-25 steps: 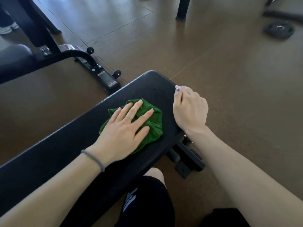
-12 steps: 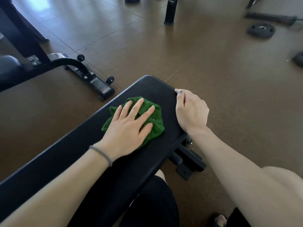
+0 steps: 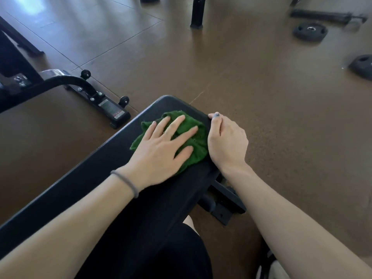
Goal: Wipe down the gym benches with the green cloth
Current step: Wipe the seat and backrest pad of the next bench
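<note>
A black padded gym bench runs from the lower left to its far end near the middle of the view. The crumpled green cloth lies on the pad close to that end. My left hand presses flat on the cloth with its fingers spread and straight. My right hand grips the bench's right edge, thumb on top and fingers curled over the side, its inner edge touching the cloth.
Another bench's black frame and foot stands on the brown floor at the left. Weight plates and a bar lie at the far right. A black post stands ahead. My dark-clothed knee is under the bench.
My left hand has slid the green cloth toward the bench's far end and right edge, up against my right hand. The right hand has kept its grip on the edge.
</note>
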`<action>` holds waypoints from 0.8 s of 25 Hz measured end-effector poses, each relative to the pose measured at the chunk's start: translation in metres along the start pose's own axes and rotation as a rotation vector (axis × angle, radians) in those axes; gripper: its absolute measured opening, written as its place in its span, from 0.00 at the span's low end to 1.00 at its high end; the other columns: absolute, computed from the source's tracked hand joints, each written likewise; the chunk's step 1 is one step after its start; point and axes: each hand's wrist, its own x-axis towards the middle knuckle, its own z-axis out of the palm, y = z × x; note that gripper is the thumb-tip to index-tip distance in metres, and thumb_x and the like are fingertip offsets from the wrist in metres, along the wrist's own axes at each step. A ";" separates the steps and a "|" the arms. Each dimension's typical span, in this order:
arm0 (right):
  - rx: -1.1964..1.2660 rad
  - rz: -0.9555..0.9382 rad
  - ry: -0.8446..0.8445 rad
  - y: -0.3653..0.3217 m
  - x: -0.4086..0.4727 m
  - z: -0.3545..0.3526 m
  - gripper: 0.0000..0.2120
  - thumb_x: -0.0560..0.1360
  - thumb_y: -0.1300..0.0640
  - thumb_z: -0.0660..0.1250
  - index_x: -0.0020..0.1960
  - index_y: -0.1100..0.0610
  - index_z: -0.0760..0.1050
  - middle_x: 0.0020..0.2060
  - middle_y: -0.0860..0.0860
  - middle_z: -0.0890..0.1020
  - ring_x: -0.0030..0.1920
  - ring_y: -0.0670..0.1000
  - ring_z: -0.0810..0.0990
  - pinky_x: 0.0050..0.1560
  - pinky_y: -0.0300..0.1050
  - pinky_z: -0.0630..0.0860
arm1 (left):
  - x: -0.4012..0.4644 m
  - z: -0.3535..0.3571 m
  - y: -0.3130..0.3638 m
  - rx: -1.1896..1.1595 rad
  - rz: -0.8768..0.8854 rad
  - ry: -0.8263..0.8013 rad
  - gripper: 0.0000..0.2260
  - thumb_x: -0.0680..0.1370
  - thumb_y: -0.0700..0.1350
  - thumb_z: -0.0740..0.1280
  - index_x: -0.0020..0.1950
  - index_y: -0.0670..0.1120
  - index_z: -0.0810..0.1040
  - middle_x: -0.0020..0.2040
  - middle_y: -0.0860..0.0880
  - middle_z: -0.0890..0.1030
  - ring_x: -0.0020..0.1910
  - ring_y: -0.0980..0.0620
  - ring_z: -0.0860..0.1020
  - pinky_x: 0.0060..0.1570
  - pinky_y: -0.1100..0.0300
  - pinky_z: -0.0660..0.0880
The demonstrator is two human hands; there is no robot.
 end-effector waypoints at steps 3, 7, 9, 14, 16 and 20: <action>-0.005 0.047 0.023 -0.001 0.000 0.001 0.23 0.86 0.52 0.50 0.49 0.55 0.83 0.44 0.49 0.86 0.46 0.50 0.79 0.50 0.47 0.69 | 0.034 -0.006 -0.013 -0.005 0.011 -0.013 0.28 0.78 0.68 0.41 0.78 0.71 0.55 0.83 0.57 0.53 0.82 0.47 0.51 0.80 0.46 0.48; -0.010 0.057 -0.005 0.002 0.002 0.001 0.24 0.87 0.51 0.49 0.45 0.54 0.80 0.42 0.48 0.84 0.39 0.46 0.72 0.42 0.44 0.62 | 0.117 -0.010 -0.018 -0.009 -0.115 0.016 0.20 0.82 0.63 0.48 0.70 0.65 0.71 0.76 0.56 0.67 0.77 0.47 0.61 0.75 0.46 0.59; -0.001 0.066 -0.015 0.002 0.002 -0.001 0.24 0.87 0.52 0.49 0.49 0.55 0.82 0.44 0.49 0.84 0.40 0.45 0.70 0.41 0.42 0.59 | 0.121 -0.013 -0.033 -0.082 -0.205 0.005 0.19 0.82 0.64 0.48 0.67 0.64 0.71 0.74 0.55 0.69 0.74 0.45 0.66 0.71 0.45 0.65; 0.005 0.085 -0.021 -0.001 -0.001 -0.004 0.25 0.87 0.52 0.48 0.55 0.55 0.84 0.49 0.49 0.86 0.44 0.44 0.72 0.38 0.35 0.59 | 0.050 -0.019 -0.070 -0.213 -0.520 -0.013 0.21 0.83 0.63 0.50 0.77 0.63 0.61 0.75 0.43 0.69 0.72 0.39 0.69 0.69 0.44 0.67; 0.037 0.093 -0.033 -0.001 -0.001 -0.005 0.25 0.87 0.53 0.48 0.54 0.57 0.84 0.49 0.51 0.86 0.48 0.47 0.76 0.45 0.40 0.61 | 0.025 -0.017 -0.054 -0.108 -0.593 -0.017 0.25 0.84 0.62 0.49 0.81 0.59 0.57 0.78 0.40 0.64 0.75 0.37 0.64 0.71 0.43 0.63; 0.105 0.126 -0.062 0.000 0.000 -0.006 0.25 0.88 0.53 0.47 0.54 0.58 0.84 0.47 0.51 0.85 0.45 0.44 0.70 0.40 0.38 0.60 | 0.039 -0.010 -0.027 -0.004 -0.569 -0.026 0.28 0.84 0.61 0.48 0.84 0.53 0.52 0.82 0.37 0.54 0.79 0.36 0.55 0.77 0.43 0.52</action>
